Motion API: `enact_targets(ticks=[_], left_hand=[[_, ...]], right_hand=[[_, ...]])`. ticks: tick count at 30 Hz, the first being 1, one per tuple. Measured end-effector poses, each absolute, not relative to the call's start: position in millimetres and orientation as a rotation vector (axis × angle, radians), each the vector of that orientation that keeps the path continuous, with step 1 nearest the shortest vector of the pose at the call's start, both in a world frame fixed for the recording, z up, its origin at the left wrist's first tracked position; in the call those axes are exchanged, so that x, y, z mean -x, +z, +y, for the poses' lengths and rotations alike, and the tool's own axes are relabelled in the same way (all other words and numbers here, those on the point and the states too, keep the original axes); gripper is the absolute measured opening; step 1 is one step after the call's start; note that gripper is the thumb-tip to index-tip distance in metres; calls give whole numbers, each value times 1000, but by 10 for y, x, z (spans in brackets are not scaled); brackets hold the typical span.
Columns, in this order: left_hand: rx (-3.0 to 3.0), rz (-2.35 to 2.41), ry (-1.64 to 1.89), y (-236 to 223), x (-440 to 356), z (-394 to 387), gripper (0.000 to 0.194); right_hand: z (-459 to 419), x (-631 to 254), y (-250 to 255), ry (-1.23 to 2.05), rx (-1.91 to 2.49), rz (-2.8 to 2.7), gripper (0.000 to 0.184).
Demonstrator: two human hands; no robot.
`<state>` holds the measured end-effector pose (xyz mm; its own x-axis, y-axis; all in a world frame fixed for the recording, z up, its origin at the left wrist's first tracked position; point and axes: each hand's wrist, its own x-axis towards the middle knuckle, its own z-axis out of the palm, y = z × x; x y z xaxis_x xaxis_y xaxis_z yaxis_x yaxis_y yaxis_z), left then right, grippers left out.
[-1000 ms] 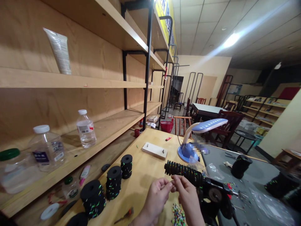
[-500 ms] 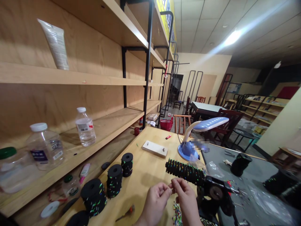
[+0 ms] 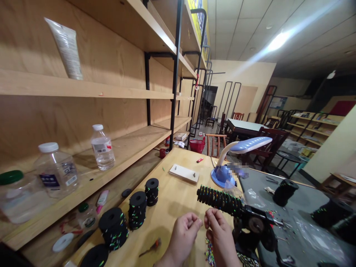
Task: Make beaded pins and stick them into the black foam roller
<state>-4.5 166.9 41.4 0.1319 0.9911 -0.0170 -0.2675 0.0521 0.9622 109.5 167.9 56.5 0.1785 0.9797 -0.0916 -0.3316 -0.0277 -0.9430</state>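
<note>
My left hand (image 3: 185, 235) is over the wooden table with thumb and fingertips pinched together. Beside it, my right hand (image 3: 219, 235) is pinched too, a narrow gap between the two. Whatever the fingertips hold, if anything, is too small to make out. Just beyond the right hand, a ridged black roll (image 3: 218, 200) dotted with coloured bits is mounted on a black machine (image 3: 254, 224). Partly hidden by my right wrist, a heap of small multicoloured pieces (image 3: 209, 252) lies on the table.
Several speckled black rolls (image 3: 137, 210) stand at the left, near a small brush-like tool (image 3: 151, 247). Farther back are a white plate with two pegs (image 3: 183, 173) and a blue desk lamp (image 3: 221, 175). Wooden shelving (image 3: 133, 146) with bottles runs along the left.
My hands have drawn slightly apart; their fingertips were close together or touching before. Both remain pinched. The view has shifted slightly.
</note>
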Motion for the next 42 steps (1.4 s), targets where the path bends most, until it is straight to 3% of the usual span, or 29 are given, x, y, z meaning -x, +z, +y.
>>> enact_targets(ticks=[9, 13, 19, 24, 33, 42], left_hand=[[-1110, 1048, 1255, 431, 69, 1676, 34], [-1176, 1072, 1251, 460, 74, 1668, 31], [-1207, 1103, 1241, 437, 86, 1673, 31], [-1198, 1112, 1247, 429, 94, 1697, 32], [-1221, 1116, 1230, 510, 129, 1686, 32], [-1235, 1137, 1232, 498, 129, 1673, 26]], right_hand=[[1611, -1077, 603, 1437, 1035, -574, 44], [1628, -1077, 636, 1483, 1079, -553, 53], [1770, -1102, 369, 1428, 1124, -712, 62], [1801, -1133, 232, 1406, 1099, -771, 58], [1677, -1138, 259, 1225, 1180, -768, 50], [1702, -1086, 348, 1177, 1191, -768, 60]])
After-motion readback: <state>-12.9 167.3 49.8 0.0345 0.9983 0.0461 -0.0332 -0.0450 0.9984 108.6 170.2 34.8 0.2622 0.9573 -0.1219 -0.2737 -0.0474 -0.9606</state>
